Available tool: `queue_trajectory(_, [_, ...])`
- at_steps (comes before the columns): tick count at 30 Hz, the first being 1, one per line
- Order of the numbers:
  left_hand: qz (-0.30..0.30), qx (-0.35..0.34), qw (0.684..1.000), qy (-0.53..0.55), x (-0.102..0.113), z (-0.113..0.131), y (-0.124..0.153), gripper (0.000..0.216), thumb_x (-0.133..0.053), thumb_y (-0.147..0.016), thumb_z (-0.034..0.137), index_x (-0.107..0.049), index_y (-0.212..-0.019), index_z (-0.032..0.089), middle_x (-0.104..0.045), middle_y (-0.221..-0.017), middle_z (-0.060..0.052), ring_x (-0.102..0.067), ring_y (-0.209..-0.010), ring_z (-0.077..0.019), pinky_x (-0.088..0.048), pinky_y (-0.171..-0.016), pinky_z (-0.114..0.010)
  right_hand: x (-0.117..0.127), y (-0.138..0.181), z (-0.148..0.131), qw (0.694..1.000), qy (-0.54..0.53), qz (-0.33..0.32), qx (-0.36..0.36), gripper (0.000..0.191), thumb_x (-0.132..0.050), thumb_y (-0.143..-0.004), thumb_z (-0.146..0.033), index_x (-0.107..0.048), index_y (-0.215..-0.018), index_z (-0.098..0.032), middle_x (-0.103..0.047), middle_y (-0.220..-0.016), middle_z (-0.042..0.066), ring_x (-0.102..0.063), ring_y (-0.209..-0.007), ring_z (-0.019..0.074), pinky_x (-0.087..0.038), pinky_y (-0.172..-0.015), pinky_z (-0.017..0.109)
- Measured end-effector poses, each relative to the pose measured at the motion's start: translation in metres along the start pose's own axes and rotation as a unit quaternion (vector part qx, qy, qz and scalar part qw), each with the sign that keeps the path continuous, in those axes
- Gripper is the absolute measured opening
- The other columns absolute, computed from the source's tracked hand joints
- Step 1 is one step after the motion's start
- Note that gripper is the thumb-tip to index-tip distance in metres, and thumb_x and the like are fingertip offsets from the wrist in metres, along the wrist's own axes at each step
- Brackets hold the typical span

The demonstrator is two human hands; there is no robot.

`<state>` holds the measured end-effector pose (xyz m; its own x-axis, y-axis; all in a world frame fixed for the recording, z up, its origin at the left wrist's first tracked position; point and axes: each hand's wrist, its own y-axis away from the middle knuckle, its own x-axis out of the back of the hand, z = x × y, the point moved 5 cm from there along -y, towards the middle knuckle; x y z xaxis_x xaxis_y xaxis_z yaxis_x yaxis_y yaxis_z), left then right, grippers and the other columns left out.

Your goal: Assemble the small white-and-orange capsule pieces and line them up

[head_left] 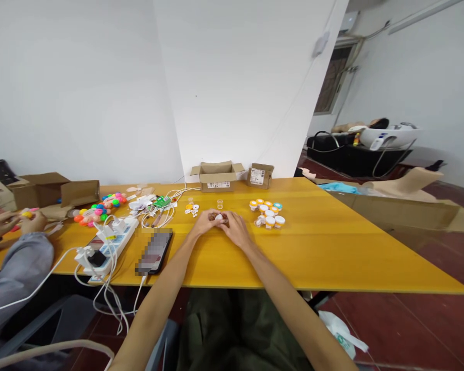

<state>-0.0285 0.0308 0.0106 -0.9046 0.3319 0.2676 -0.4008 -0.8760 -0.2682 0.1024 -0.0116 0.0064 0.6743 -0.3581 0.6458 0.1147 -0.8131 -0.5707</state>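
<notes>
My left hand (204, 222) and my right hand (235, 226) meet over the middle of the table, fingers curled together. Between the fingertips is a small white piece (218, 217); its kind is too small to make out. Just behind my hands a clear hourglass-shaped container (220, 204) stands on the tabletop. Small lids and white bits (192, 208) lie to the left of it. On the right is a group of small white tubs (269, 220), several with orange, blue or white lids.
Two cardboard boxes, one open (215, 180) and one smaller (260, 176), stand against the wall. To the left are a phone (155, 252), a power strip (114, 247) with cables, and colourful balls (96, 211). A co-worker's hands (33, 222) are at far left.
</notes>
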Motion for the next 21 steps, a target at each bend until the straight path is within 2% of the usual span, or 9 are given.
queue_trajectory(5, [0.006, 0.025, 0.999, 0.034, -0.0015, 0.0035, 0.0006, 0.042, -0.087, -0.058, 0.041, -0.072, -0.090, 0.017, -0.074, -0.088, -0.005, -0.068, -0.081, -0.0177, -0.055, -0.081, -0.032, 0.0032, -0.0012, -0.0018, 1.000, -0.004, 0.001, -0.017, 0.017, -0.058, -0.084, -0.015, -0.064, -0.097, -0.023, -0.071, -0.100, 0.006, -0.064, -0.097, 0.0230, -0.048, -0.087, 0.036])
queue_trajectory(11, [0.004, 0.020, 1.000, -0.007, 0.0016, 0.0055, 0.0017, 0.043, -0.085, -0.062, 0.043, -0.073, -0.093, 0.017, -0.075, -0.089, -0.006, -0.069, -0.084, -0.0191, -0.054, -0.084, -0.035, 0.0035, -0.0022, -0.0011, 0.999, -0.027, 0.011, -0.033, 0.018, -0.060, -0.082, -0.018, -0.064, -0.099, -0.025, -0.072, -0.098, 0.004, -0.066, -0.093, 0.0218, -0.050, -0.087, 0.035])
queue_trajectory(16, [-0.001, 0.004, 1.000, 0.001, 0.0021, 0.0079, 0.0022, 0.039, -0.084, -0.064, 0.043, -0.074, -0.090, 0.017, -0.075, -0.094, -0.007, -0.069, -0.088, -0.0205, -0.054, -0.086, -0.035, 0.0051, -0.0018, -0.0023, 0.998, -0.048, 0.012, -0.046, 0.019, -0.060, -0.082, -0.019, -0.063, -0.100, -0.024, -0.072, -0.101, 0.005, -0.066, -0.096, 0.0223, -0.051, -0.088, 0.036])
queue_trajectory(21, [0.014, -0.007, 0.999, -0.031, 0.0046, 0.0091, 0.0014, 0.036, -0.084, -0.064, 0.044, -0.075, -0.088, 0.018, -0.074, -0.091, -0.006, -0.068, -0.084, -0.0193, -0.054, -0.083, -0.034, 0.0051, -0.0031, -0.0033, 0.997, -0.061, 0.022, -0.040, 0.021, -0.062, -0.081, -0.018, -0.063, -0.101, -0.024, -0.073, -0.102, 0.005, -0.067, -0.098, 0.0221, -0.051, -0.088, 0.036])
